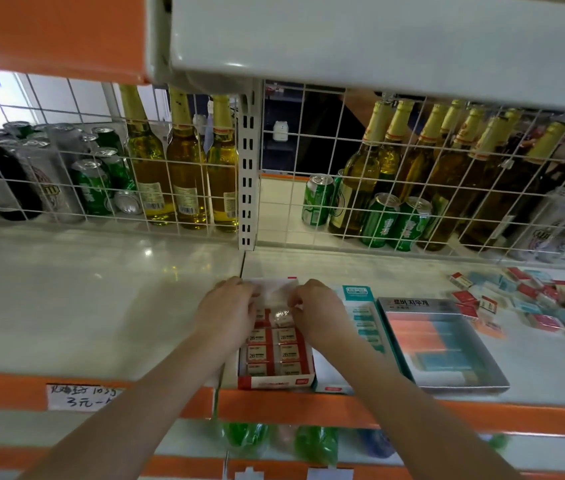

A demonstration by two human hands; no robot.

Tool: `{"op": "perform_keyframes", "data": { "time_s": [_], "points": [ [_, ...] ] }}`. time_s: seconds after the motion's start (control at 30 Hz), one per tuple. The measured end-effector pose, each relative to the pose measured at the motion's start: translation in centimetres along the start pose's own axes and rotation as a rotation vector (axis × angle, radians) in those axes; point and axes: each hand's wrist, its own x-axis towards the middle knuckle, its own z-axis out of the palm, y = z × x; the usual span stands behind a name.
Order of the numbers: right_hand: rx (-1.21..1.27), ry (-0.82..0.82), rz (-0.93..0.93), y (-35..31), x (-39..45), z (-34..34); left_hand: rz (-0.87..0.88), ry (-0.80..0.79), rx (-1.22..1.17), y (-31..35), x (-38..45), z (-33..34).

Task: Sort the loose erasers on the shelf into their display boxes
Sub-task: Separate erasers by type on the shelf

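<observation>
Far to the left of the hands, a white paper tag (78, 396) with hand-written marks sticks to the orange front edge of the shelf (101, 299).

The left hand (227, 311) sits on the far left part of the red and white box (275, 351). Its fingers curl down onto the box's raised white flap (275, 289), so it looks like it grips the flap, though the fingertips are hidden. The right hand (319, 311) is just beside it, on the right part of the same box. Its fingers pinch at the flap's right edge, above a shiny wrapped eraser (281, 317) that lies between the two hands.

This box is long from front to back, with its short end at the shelf's front edge. Inside it, red and white erasers (272, 353) lie in two rows, each with its long side running left to right.

Just right of the right hand is a teal and white box (360, 317), also long from front to back. Touching its right side is a grey tray box (443, 348) that tilts a little, with orange and teal packs inside.

Well to the right of both hands, a pile of loose erasers (530, 303) in red, white and blue wraps lies on the shelf, pointing many ways.

Behind a white wire fence (170, 174) stand bottles and green cans (391, 221).
</observation>
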Motion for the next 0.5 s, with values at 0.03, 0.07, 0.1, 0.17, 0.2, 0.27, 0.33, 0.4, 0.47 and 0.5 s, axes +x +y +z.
{"op": "perform_keyframes", "data": {
  "time_s": [0.03, 0.07, 0.1, 0.17, 0.2, 0.27, 0.33, 0.4, 0.47, 0.5],
  "points": [
    [-0.013, 0.001, -0.006, 0.2, 0.0, 0.0, 0.014, 0.003, -0.008, -0.1, 0.0, 0.0],
    [-0.011, 0.000, -0.007, 0.3, 0.1, 0.1, 0.031, 0.004, -0.026, -0.2, 0.1, 0.0],
    [0.006, -0.004, -0.001, 0.6, 0.1, 0.1, 0.052, 0.005, -0.047, -0.2, 0.1, -0.1],
    [0.033, -0.009, 0.014, 1.0, 0.1, -0.1, 0.102, -0.003, -0.072, -0.3, 0.1, -0.1],
    [0.041, -0.015, 0.020, 1.2, 0.1, -0.2, 0.125, -0.011, -0.081, -0.3, 0.1, 0.0],
    [0.055, -0.037, 0.025, 1.6, 0.0, -0.5, 0.165, -0.033, -0.086, -0.2, 0.1, 0.2],
    [0.058, -0.051, 0.028, 1.9, -0.1, -0.6, 0.189, -0.063, -0.073, 0.0, 0.3, 0.5],
    [0.062, -0.052, 0.025, 2.0, -0.2, -0.7, 0.195, -0.099, -0.062, 0.1, 0.4, 0.7],
    [0.061, -0.060, 0.020, 1.9, -0.2, -0.8, 0.199, -0.126, -0.062, 0.1, 0.5, 0.6],
    [0.064, -0.066, 0.019, 1.9, -0.1, -0.8, 0.205, -0.130, -0.057, 0.1, 0.5, 0.5]
  ]
}}
